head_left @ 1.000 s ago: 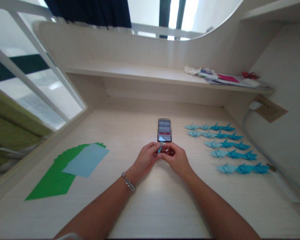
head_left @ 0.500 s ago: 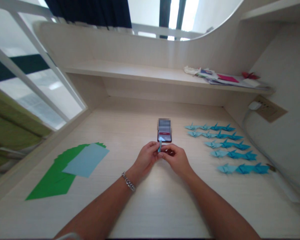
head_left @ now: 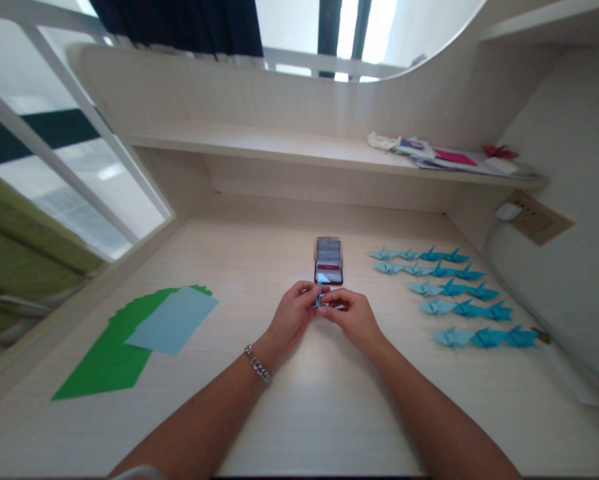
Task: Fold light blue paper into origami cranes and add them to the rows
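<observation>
Between my two hands, above the middle of the desk, is a small folded piece of light blue paper (head_left: 320, 293), held upright and seen nearly edge-on. My left hand (head_left: 294, 312) grips it from the left, fingers closed on it. From the right, the thumb and fingertips of my right hand (head_left: 350, 313) pinch its near side. The fingers cover much of the paper, so its full shape is hidden. Just beyond the hands lies a phone (head_left: 328, 260) with its screen lit. On the right of the desk, several folded blue paper cranes (head_left: 472, 309) lie in rows, light to darker blue.
Green paper sheets (head_left: 99, 353) lie fanned out on the left of the desk, with light blue sheets (head_left: 176, 321) on top. A shelf (head_left: 279, 143) at the back holds papers (head_left: 439, 157). A plugged-in cable (head_left: 499, 277) runs down the right wall.
The folded paper has turned slightly in my fingers, and my right fingertips have shifted a little along it. Everything else on the desk looks the same.
</observation>
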Demonstrator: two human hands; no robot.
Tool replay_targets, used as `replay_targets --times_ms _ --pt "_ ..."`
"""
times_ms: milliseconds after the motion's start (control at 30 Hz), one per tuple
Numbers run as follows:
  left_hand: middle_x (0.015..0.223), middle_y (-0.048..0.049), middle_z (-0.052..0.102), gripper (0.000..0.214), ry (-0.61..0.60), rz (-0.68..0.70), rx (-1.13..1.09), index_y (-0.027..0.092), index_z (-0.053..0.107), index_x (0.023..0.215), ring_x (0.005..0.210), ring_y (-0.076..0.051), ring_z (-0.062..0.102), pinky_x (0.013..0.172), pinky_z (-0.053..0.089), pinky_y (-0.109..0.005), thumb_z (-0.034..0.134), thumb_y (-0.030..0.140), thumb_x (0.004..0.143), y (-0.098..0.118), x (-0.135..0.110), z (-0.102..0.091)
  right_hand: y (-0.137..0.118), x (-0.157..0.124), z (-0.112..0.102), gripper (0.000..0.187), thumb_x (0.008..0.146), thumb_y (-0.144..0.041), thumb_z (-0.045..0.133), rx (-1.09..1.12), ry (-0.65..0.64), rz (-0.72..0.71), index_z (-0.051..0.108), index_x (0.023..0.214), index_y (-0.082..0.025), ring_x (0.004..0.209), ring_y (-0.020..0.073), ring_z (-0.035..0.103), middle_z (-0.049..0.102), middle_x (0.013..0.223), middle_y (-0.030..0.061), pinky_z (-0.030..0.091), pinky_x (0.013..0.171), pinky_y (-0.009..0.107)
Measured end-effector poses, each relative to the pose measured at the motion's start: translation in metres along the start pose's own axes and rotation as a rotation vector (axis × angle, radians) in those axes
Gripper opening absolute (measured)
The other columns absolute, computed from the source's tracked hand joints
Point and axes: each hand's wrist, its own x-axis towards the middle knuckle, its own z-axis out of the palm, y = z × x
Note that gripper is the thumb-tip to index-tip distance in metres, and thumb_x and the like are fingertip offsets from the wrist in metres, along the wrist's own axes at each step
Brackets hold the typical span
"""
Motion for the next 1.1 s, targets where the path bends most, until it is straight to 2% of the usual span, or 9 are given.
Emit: replay_targets --times_ms 200,400,567,900,1100 --pt "0.091 -0.0084 0.066 0.022 -0.022 -0.007 -0.002 0.014 0.057 0.076 0.079 -0.017 0.062 0.07 0.049 -0.03 0.073 0.027 0.07 -0.002 0.001 -0.003 0.004 0.003 -0.002 0.018 0.059 -0.028 0.079 0.041 -0.038 0.008 0.072 0.073 -0.019 0.072 0.0182 0.063 0.07 0.082 0.005 0.05 0.071 0.032" --pt "0.092 -0.0087 0.066 0.019 -0.041 -0.001 -0.018 0.013 0.056 0.078 0.079 -0.015 0.062 0.069 0.049 -0.028 0.071 0.024 0.073 -0.003 0.002 -0.005 0.004 0.002 -0.003 0.012 0.067 -0.027 0.074 -0.059 -0.037 -0.043 0.073 0.077 -0.02 0.08 0.0191 0.063 0.07 0.085 0.0053 0.049 0.075 0.032" --pt "0.09 -0.0083 0.067 0.021 -0.008 0.011 -0.031 0.014 0.056 0.079 0.077 -0.015 0.062 0.068 0.049 -0.027 0.072 0.025 0.072 -0.002 0.001 -0.002 0.001 -0.001 -0.002 0.012 0.072 -0.025 0.069 -0.128 -0.028 -0.085 0.073 0.082 -0.021 0.083 0.0195 0.064 0.069 0.091 0.0056 0.051 0.067 0.028" --pt "0.091 -0.0087 0.067 0.026 0.107 0.08 0.051 0.014 0.056 0.081 0.08 -0.016 0.062 0.07 0.049 -0.028 0.074 0.029 0.07 -0.003 0.003 -0.002 -0.006 -0.008 0.0 0.016 0.079 -0.02 0.062 -0.271 0.015 -0.241 0.072 0.091 -0.022 0.083 0.018 0.064 0.07 0.093 0.0048 0.051 0.069 0.028" --pt "0.083 -0.0037 0.064 0.026 0.124 0.106 0.12 0.015 0.054 0.082 0.078 -0.014 0.061 0.071 0.048 -0.028 0.073 0.03 0.071 -0.007 0.004 -0.004 -0.008 -0.009 0.0 0.017 0.079 -0.015 0.059 -0.373 0.013 -0.322 0.071 0.09 -0.021 0.079 0.0164 0.064 0.07 0.089 0.0045 0.05 0.067 0.026"
